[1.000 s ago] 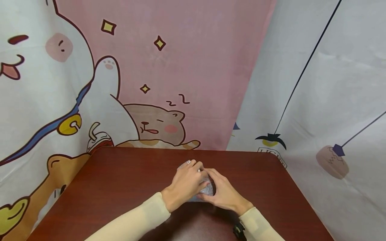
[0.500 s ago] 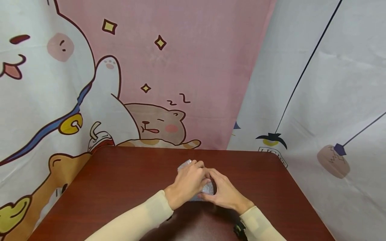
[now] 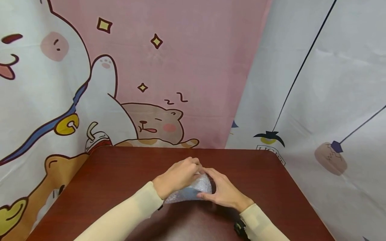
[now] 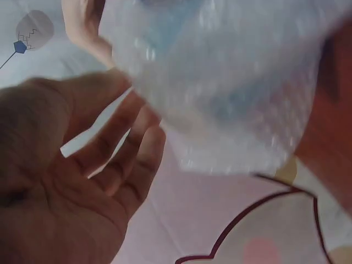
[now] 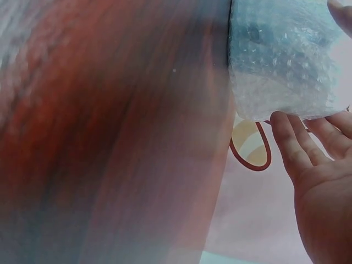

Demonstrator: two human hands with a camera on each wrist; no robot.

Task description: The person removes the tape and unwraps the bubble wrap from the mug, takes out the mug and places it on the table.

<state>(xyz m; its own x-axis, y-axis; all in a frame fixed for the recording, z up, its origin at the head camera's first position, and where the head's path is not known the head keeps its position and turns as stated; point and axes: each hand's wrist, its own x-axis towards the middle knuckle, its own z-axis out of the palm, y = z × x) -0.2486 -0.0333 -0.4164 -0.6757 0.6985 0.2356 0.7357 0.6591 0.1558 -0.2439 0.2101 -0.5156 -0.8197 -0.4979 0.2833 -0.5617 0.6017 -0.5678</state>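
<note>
A bundle of clear bubble wrap [image 3: 202, 184] lies between both hands over the table, with something bluish showing through the layers; what is inside cannot be made out. My left hand [image 3: 178, 175] reaches over its top. In the left wrist view the thumb and fingers of that hand pinch the edge of the wrap [image 4: 231, 82]. My right hand [image 3: 224, 193] grips the bundle's right end, thumb on the near side and fingers at the far side. The right wrist view has its fingertips against the wrap's edge [image 5: 286, 71].
A dark reddish-brown table [image 3: 126, 170] spreads beneath the hands. Behind it hangs a cartoon-printed cloth [image 3: 205, 73] in pink and white. A dark device [image 3: 240, 229] is worn at the right wrist.
My left hand has shifted slightly left and turned over the bundle, so more of the bubble wrap shows below it. The right hand keeps its grip at nearly the same spot.
</note>
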